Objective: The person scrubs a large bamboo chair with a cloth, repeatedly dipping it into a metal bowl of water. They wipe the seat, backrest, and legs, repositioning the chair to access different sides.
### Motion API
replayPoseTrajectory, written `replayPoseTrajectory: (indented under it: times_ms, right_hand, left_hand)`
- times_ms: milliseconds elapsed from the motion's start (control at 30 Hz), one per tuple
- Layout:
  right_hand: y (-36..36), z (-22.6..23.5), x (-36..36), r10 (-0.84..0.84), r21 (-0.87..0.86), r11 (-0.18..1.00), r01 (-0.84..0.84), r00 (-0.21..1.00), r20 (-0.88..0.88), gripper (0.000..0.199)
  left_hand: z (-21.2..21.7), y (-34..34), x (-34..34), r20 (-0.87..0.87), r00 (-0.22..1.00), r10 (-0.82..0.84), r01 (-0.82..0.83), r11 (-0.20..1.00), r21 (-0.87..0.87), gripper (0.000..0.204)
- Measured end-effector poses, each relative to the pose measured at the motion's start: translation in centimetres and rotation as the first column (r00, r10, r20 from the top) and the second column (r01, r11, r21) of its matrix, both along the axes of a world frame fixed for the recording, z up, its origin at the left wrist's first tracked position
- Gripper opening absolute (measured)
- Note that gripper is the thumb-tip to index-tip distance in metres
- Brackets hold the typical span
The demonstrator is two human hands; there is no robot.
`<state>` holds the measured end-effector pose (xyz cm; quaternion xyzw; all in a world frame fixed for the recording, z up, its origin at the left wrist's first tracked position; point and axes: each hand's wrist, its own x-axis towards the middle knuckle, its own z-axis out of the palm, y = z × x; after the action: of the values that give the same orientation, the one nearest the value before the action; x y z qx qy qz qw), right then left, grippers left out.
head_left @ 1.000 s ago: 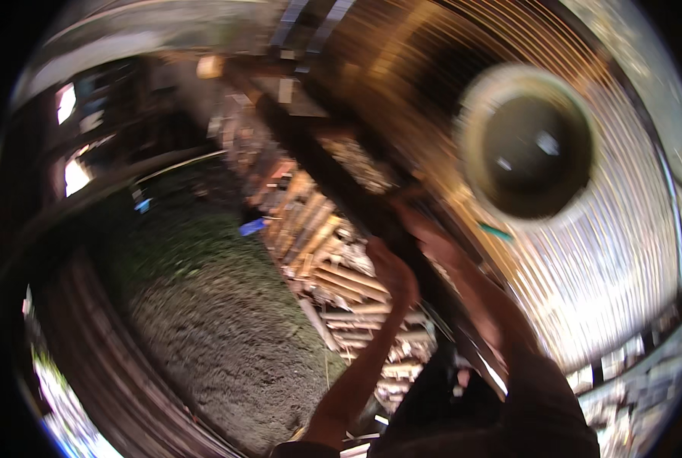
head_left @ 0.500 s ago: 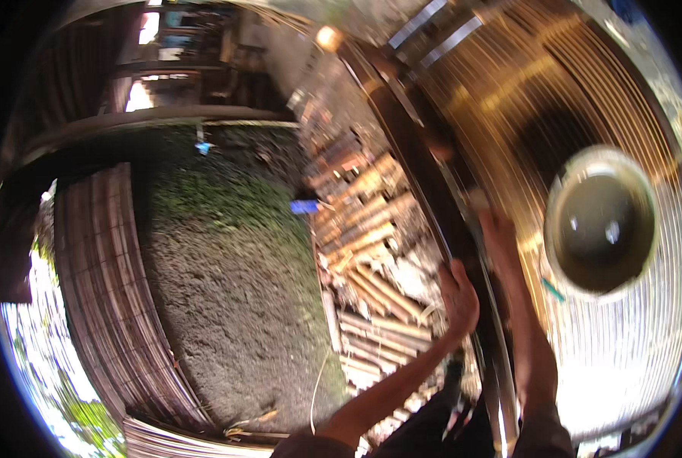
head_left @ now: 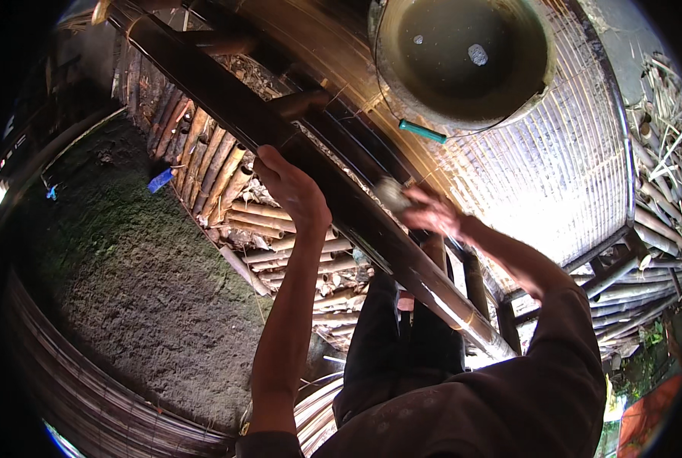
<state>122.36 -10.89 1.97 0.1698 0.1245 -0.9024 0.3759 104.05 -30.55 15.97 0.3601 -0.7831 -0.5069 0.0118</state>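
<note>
A dark, wet bamboo pole (head_left: 341,202) runs slantwise in front of me, from the far left to the near right. My left hand (head_left: 299,195) is on its left edge, closed against it, with most of the fingers hidden. Beyond the pole, my right hand (head_left: 436,214) is closed on a pale rounded wad (head_left: 390,193), held close to the pole's far side. Motion smears that hand and the wad, so the wad's kind is unclear. A bucket (head_left: 471,122) of murky water stands past my right hand, its wire handle with a green grip (head_left: 423,131) lowered toward me.
The bucket rests on a slatted bamboo platform (head_left: 577,183). Short bamboo crosspieces (head_left: 299,103) join the pole to the frame. Cut bamboo pieces (head_left: 219,164) lie below on the ground, near a blue object (head_left: 159,180). Mossy soil (head_left: 150,305) spreads at left; more bamboo (head_left: 654,282) is stacked at right.
My view has turned, so the pole now slants more and the bucket appears higher and nearer the middle. Both hands remain at the pole, the right one with the pale wad.
</note>
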Motion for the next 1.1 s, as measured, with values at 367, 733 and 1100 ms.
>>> replayPoseTrajectory:
  times_ms: [367,733,1100]
  right_hand:
    - [2.0,-2.8,7.9,0.556,0.944,0.303,-0.13,0.829,-0.064,0.019]
    - [4.9,-1.8,10.2,0.322,0.937,0.328,-0.116,0.947,0.005,0.015]
    - [0.1,-0.2,5.4,0.423,0.97,0.24,-0.044,0.904,-0.063,0.031]
  left_hand:
    - [0.0,-0.7,-0.3,0.094,0.996,0.006,0.029,0.931,-0.363,0.051]
    - [1.6,1.5,-1.5,0.077,0.997,-0.003,0.022,0.969,-0.245,0.054]
    - [0.2,0.7,-1.2,-0.017,1.0,0.012,-0.017,0.951,-0.308,0.047]
